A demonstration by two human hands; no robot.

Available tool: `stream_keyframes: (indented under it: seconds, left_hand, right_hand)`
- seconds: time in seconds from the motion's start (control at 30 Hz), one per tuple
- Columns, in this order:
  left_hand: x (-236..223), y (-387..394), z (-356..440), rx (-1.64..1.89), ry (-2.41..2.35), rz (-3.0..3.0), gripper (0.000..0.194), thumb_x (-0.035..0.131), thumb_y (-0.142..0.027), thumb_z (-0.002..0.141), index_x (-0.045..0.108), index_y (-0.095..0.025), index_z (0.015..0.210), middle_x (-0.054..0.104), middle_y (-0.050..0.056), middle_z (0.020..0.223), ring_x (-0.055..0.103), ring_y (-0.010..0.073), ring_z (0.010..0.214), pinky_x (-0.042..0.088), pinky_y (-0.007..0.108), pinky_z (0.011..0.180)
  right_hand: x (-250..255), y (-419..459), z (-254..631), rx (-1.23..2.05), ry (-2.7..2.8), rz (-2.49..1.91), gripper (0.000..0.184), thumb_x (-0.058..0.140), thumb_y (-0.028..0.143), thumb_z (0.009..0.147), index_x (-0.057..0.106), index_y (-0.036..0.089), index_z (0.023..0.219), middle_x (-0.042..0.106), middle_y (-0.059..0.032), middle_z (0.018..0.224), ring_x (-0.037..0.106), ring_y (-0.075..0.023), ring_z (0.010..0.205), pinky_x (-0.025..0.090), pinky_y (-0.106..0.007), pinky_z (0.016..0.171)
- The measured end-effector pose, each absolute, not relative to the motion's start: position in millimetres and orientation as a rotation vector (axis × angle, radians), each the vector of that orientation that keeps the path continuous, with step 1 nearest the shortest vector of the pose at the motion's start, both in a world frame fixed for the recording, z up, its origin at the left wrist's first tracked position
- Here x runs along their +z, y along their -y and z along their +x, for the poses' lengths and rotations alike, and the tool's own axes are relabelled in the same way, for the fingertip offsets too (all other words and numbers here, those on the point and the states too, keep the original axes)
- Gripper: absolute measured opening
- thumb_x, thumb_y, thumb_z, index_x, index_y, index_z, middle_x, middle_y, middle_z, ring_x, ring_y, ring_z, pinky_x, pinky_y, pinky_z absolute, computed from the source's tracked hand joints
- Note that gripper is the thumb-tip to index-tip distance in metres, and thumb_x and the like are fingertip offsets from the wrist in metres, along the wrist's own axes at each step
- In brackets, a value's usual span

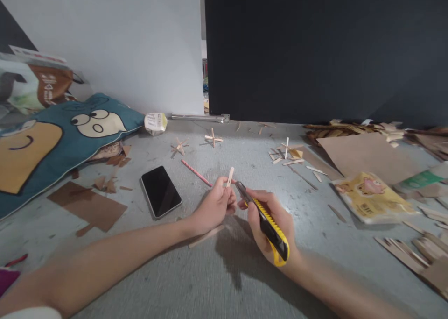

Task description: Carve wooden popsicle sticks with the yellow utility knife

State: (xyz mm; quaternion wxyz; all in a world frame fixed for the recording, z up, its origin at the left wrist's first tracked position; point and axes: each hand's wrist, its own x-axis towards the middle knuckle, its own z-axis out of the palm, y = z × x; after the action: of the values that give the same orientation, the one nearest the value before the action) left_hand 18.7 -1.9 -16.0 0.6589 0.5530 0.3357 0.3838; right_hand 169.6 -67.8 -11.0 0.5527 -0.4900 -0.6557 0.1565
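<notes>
Between the thumb and fingers of my left hand [216, 204] a pale wooden craft stick [230, 174] is pinched, its end pointing up. My right hand [275, 218] is wrapped round a yellow and black utility knife [268, 221]. The knife's tip is close beside the stick; whether it touches cannot be made out. Under my left wrist lies another craft stick [206, 237]. A red patterned pencil [196, 173] rests just beyond my left hand, and a black-screened phone [161, 191] is to its left.
Small crossed-stick pieces [213, 138] stand toward the back. At left are a blue cushion [115, 144] and brown cardboard [87, 204]. A yellow packet [374, 197], a cardboard sheet [371, 155] and loose sticks [402, 256] lie at right. A dark panel [325, 53] bounds the back.
</notes>
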Motion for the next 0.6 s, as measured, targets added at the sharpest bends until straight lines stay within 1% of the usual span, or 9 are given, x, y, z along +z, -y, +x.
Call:
stream_keyframes:
  seconds: [0.1,0.17,0.4,0.5,0.6]
  left_hand:
    - [-17.1,4.1,18.6,0.861,-0.756,1.3,0.038,0.052,-0.059,0.102,0.045,-0.023,0.114,0.049,-0.006,0.074,0.046,0.0106,0.061,0.033,0.022,0.053]
    - [-17.1,5.6,18.3,0.854,-0.748,1.309,0.041,0.052,-0.062,0.101,0.045,-0.023,0.114,0.051,-0.006,0.076,0.047,0.0113,0.063,0.034,0.022,0.054]
    - [-18.2,6.7,17.2,0.845,-0.739,1.318,0.042,0.052,-0.063,0.101,0.046,-0.023,0.112,0.049,-0.006,0.077,0.044,0.0105,0.063,0.033,0.022,0.055]
    - [-19.6,7.7,17.0,0.842,-0.733,1.329,0.04,0.05,-0.062,0.103,0.046,-0.024,0.114,0.048,-0.006,0.077,0.044,0.0108,0.065,0.033,0.022,0.055]
    - [-18.9,8.4,16.7,0.831,-0.742,1.328,0.04,0.05,-0.062,0.103,0.046,-0.024,0.113,0.048,-0.005,0.078,0.044,0.0112,0.066,0.033,0.022,0.056]
  right_hand:
    - [-12.3,65.8,171.8,0.392,1.557,-1.176,0.014,0.054,0.032,0.104,0.062,0.024,0.112,0.079,-0.0047,0.085,0.076,-0.0182,0.068,0.059,-0.028,0.06]
    - [-12.0,64.0,172.2,0.391,1.566,-1.177,0.013,0.054,0.032,0.104,0.062,0.024,0.109,0.079,-0.0045,0.083,0.076,-0.0181,0.066,0.058,-0.027,0.058]
    - [-11.3,61.0,172.9,0.392,1.599,-1.115,0.013,0.053,0.03,0.105,0.061,0.023,0.113,0.077,-0.0045,0.086,0.076,-0.0173,0.071,0.06,-0.027,0.064]
    - [-11.0,61.5,172.8,0.387,1.6,-1.116,0.013,0.054,0.03,0.104,0.061,0.023,0.111,0.077,-0.004,0.084,0.076,-0.0163,0.069,0.058,-0.025,0.062]
    - [-10.3,61.5,174.2,0.401,1.564,-1.165,0.015,0.054,0.033,0.104,0.063,0.022,0.108,0.078,-0.0033,0.079,0.074,-0.0157,0.062,0.056,-0.025,0.057]
